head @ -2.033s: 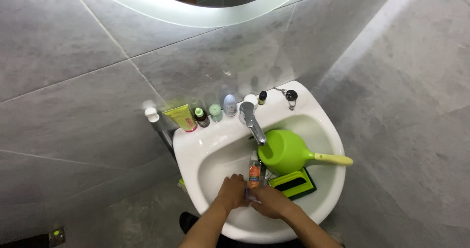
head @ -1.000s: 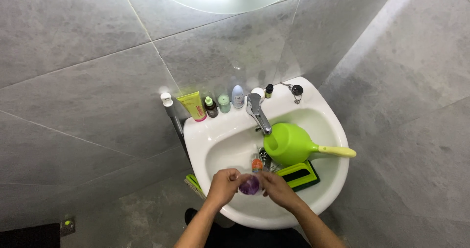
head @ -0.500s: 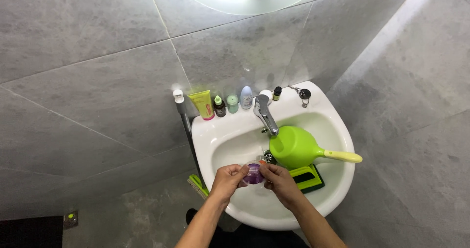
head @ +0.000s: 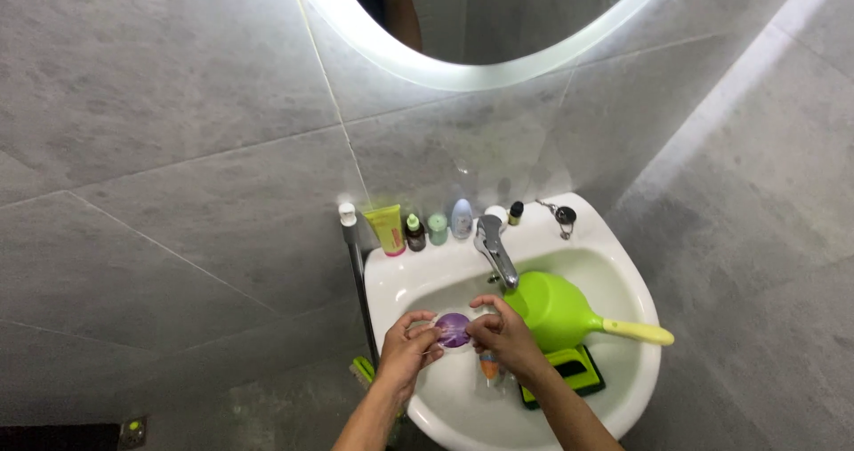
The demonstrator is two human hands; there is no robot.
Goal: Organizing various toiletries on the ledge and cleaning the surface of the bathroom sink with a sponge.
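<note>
Both hands over the white sink [head: 623,237]: left hand [head: 407,349] and right hand [head: 505,335] pinch a small round purple container [head: 454,330] between fingertips, held above the basin. Green ladle [head: 560,313] just right, under the chrome tap [head: 494,251]. Bottles [head: 436,227] line the back rim.

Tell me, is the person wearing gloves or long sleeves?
No. The left hand and right hand are both bare, with no gloves. No sleeves show on the forearms, and I can see no watch, bracelet or rings.
</note>
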